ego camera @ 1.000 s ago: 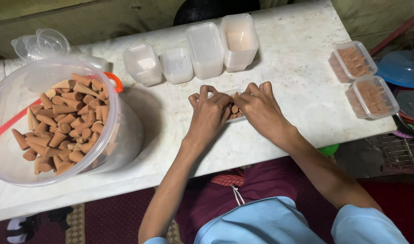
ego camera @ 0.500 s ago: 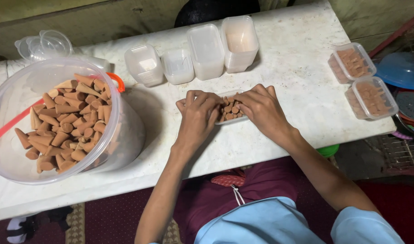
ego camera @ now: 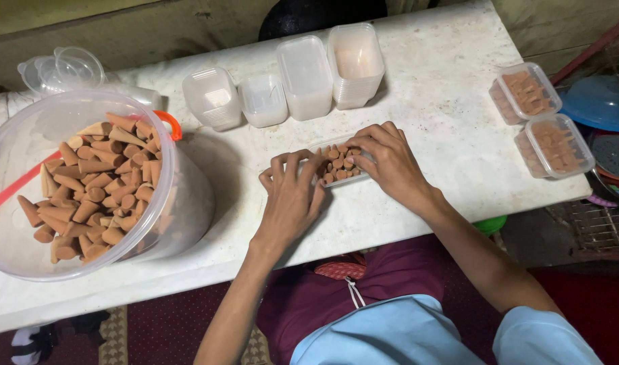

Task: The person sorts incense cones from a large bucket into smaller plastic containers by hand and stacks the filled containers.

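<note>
Dim, even overhead light; soft shadow right of the big tub (ego camera: 80, 189); floor murky; edges slightly bowed.

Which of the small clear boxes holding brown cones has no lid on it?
The small box between the left hand and right hand; the two filled boxes at the table's right edge are lidded.

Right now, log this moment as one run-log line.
left hand: steadies small clear plastic tray | right hand: arranges brown cones in it | big clear plastic tub: cones, left side
</note>
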